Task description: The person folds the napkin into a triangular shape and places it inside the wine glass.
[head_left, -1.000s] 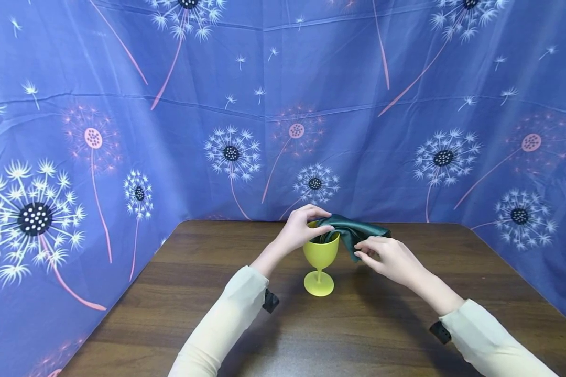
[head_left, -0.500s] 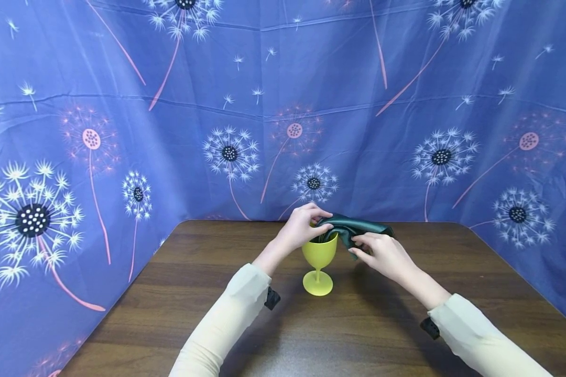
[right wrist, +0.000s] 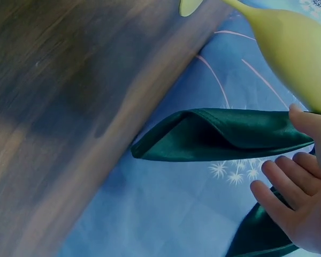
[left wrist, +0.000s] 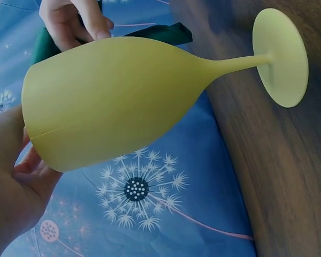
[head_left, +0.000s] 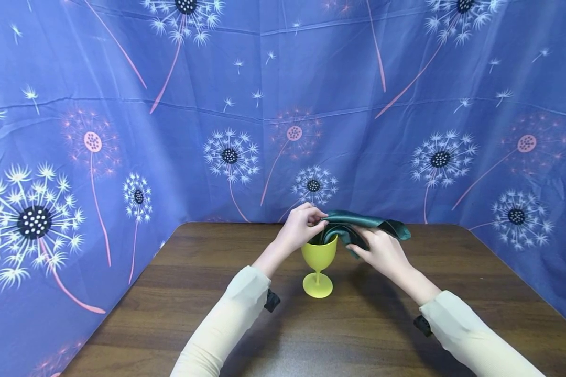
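A yellow plastic goblet (head_left: 318,255) stands upright on the wooden table. Stuffed partly into its bowl is a shiny dark green cloth (head_left: 358,219), whose loose folds hang out over the right side. At the rim my left hand (head_left: 299,226) pinches the cloth between thumb and fingers; in the left wrist view the goblet (left wrist: 123,101) hides those fingertips. My right hand (head_left: 385,252) is among the hanging folds, its fingers under the upper one. In the right wrist view its fingers are loosely extended between two parts of the cloth (right wrist: 257,126), the thumb touching one.
The brown wooden table (head_left: 217,262) reaches back to a blue curtain (head_left: 368,157) printed with dandelions, which also closes off both sides. A black wrist device (head_left: 272,300) is worn below the left cuff, and another (head_left: 423,325) below the right.
My right hand has moved left and slipped under the cloth's upper fold. That fold has lifted, and its end reaches farther right. My left hand stays at the rim.
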A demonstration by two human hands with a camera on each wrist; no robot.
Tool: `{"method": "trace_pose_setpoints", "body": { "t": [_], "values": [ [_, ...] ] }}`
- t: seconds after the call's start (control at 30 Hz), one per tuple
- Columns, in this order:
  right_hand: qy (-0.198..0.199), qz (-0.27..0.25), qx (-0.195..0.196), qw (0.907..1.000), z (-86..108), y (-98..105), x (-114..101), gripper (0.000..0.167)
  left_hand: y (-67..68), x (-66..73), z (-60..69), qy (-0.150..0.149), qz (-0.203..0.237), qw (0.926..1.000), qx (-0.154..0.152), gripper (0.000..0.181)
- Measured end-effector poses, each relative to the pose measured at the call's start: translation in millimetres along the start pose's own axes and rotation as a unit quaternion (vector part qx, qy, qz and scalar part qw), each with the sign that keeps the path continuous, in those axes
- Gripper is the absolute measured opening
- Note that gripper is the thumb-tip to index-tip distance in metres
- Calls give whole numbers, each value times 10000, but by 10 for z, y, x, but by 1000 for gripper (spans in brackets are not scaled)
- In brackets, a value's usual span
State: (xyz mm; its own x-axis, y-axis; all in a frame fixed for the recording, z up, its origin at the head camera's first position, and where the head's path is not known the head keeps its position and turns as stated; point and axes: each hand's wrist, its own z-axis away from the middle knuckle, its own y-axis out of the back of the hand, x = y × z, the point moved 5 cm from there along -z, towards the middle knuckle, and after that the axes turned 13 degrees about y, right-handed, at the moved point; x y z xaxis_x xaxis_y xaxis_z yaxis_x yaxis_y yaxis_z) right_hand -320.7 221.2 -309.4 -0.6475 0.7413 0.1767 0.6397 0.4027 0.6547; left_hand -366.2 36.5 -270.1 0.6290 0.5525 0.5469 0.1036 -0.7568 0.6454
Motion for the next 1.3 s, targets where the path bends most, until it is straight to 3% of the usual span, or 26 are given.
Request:
{"method": "trace_pose_setpoints", "body": {
  "t": [0.23, 0.5, 0.8, 1.0, 1.3],
  "values": [
    [-131, -64, 35, 9999, -12, -31, 11, 50, -48, 34, -16, 116, -382, 9990, -187, 26],
    [-81, -87, 211, 9997, -45, 6, 12, 50, -86, 131, -54, 47, -831, 9964, -140, 29],
    [24, -96, 133, 9999, -67, -10, -21, 51, -59, 146, -57, -72, -754, 9969, 212, 16],
    [36, -134, 235, 9996, -98, -50, -28, 46, 17, 99, -56, 100, -507, 9973, 529, 16],
    [-41, -203, 135, 9997, -131, -65, -34, 35, 98, 2, -45, 358, -168, 9965, 740, 21]
  ]
}}
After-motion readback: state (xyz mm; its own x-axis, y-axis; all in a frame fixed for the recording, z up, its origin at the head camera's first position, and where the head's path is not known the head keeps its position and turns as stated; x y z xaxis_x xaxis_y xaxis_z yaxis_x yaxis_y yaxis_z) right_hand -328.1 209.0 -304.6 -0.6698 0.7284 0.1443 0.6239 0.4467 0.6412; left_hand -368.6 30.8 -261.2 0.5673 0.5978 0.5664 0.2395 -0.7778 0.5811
